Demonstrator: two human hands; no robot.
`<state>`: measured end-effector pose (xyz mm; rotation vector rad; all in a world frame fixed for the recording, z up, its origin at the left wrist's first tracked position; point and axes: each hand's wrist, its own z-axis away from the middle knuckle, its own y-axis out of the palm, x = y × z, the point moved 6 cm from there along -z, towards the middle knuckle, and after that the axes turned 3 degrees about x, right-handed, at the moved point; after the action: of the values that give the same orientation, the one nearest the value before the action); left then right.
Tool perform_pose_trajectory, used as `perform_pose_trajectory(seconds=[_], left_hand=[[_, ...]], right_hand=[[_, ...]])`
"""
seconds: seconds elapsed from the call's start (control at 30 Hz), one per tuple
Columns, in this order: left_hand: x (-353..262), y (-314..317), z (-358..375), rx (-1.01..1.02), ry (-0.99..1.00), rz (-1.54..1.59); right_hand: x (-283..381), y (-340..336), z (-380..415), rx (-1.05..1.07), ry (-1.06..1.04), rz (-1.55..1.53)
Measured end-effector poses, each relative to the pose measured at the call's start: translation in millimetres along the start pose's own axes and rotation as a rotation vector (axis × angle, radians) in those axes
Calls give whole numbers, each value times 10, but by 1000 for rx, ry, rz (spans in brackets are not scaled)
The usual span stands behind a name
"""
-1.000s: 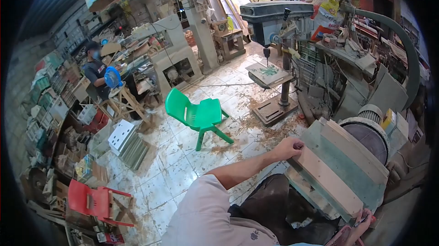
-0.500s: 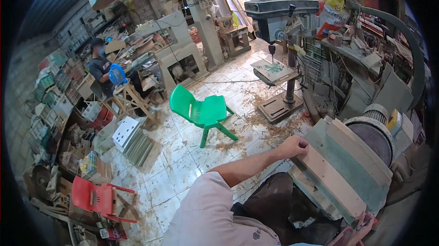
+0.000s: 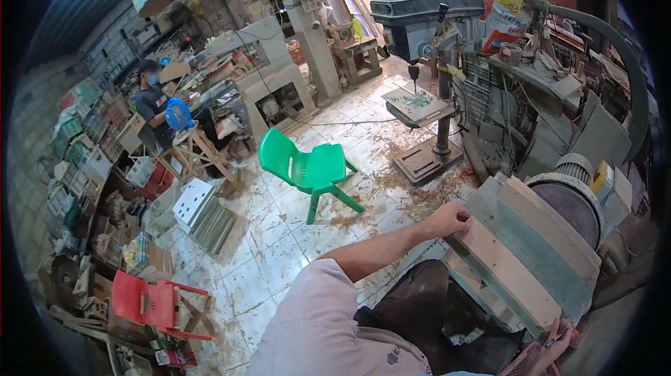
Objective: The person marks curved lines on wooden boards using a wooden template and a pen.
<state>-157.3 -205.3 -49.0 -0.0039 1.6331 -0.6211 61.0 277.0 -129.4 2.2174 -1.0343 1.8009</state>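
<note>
A flat, pale brown wooden board (image 3: 514, 272) with several small dark holes lies on the grey-green work table (image 3: 542, 243) of a disc sander. My left hand (image 3: 449, 221) is at the board's far end, fingers curled in against it. At the near end, my right hand (image 3: 554, 342) has its fingers on the board's corner; part of this hand is hidden low in the view. Behind the table stands the sander's round dark disc (image 3: 567, 210), with a strip of wood (image 3: 552, 226) between it and the board.
A drill press (image 3: 430, 16) stands ahead, wood shavings around its base. A green chair (image 3: 307, 166) is left of centre, a red chair (image 3: 157, 302) at lower left. Stacked panels (image 3: 203, 215) lie on the tiles. Another person (image 3: 155, 100) sits by a blue fan (image 3: 179, 114).
Both hands stay at the ends of the board, with only a very slight shift of the fingers. The whole view has moved a little.
</note>
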Motion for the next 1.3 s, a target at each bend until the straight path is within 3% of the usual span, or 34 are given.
perform_pose_trajectory(seconds=[0.13, 0.2, 0.27, 0.33, 0.4, 0.43, 0.5, 0.53, 0.57, 0.7, 0.8, 0.87, 1.0, 1.3], left_hand=[[-82, -37, 26, -47, 57, -122], [-167, -24, 40, -36, 46, -188], [-315, 42, 103, -20, 33, -249], [-502, 155, 156, -14, 230, -387], [-646, 262, 158, 109, 280, -439], [-700, 404, 153, 234, 339, -484], [-706, 601, 113, 351, 358, -590], [-774, 637, 125, 416, 362, -616], [-745, 649, 130, 394, 419, -669], [-850, 714, 119, 494, 488, -738], [-853, 754, 112, 542, 397, -787], [-832, 772, 83, 561, 409, -781], [-847, 767, 42, 578, 378, -817], [-932, 759, 16, 579, 368, -685]], right_hand=[[46, 8, -13, 10, 23, -90], [183, 1, 18, 51, -7, 76], [970, 86, 201, -19, 2, 170], [1142, 73, 265, -93, 14, 266], [989, 68, 264, -7, -300, -48], [753, -12, 158, 64, -102, 86], [1069, 120, 199, 212, -15, 102], [989, 195, 220, 249, 141, -236], [1130, 214, 198, 290, 4, 40], [1548, 341, 143, 529, -26, 318], [1529, 322, 88, 531, -55, 414], [1573, 409, 39, 659, -154, 514], [1591, 459, -80, 660, -182, 503], [1500, 483, -220, 769, -118, 489]])
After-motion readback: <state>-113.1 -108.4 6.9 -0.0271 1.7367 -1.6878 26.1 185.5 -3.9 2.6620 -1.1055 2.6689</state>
